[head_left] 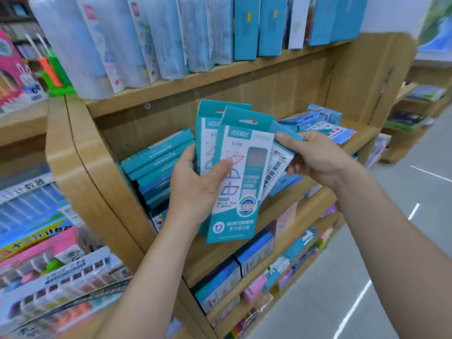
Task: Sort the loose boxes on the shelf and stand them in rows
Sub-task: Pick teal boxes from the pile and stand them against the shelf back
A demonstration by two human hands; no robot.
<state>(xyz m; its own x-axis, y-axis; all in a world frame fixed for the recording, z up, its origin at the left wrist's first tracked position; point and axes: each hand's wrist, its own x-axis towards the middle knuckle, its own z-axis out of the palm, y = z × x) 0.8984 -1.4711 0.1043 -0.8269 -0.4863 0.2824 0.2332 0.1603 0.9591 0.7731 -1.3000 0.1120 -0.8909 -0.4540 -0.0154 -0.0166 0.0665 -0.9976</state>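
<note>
Left hand (195, 189) is clasped round a fanned bundle of teal boxes (238, 177) before the middle shelf (318, 199), right hand (315, 157) pinching its rear boxes; edges should be squared before standing.

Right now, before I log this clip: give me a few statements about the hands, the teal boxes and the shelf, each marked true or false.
1. Both hands hold teal boxes in front of the shelf. True: the left hand grips the front box and the right hand holds boxes behind it.
2. The front box is printed S-335. True.
3. The held boxes have no hang tabs. False: the front box has a hang tab with a slot at its top.
4. The stack of teal boxes on the left of the shelf stands upright. False: they lie leaning on one another.
5. The shelf above is bare. False: the upper shelf's packages stand in a row.
</note>
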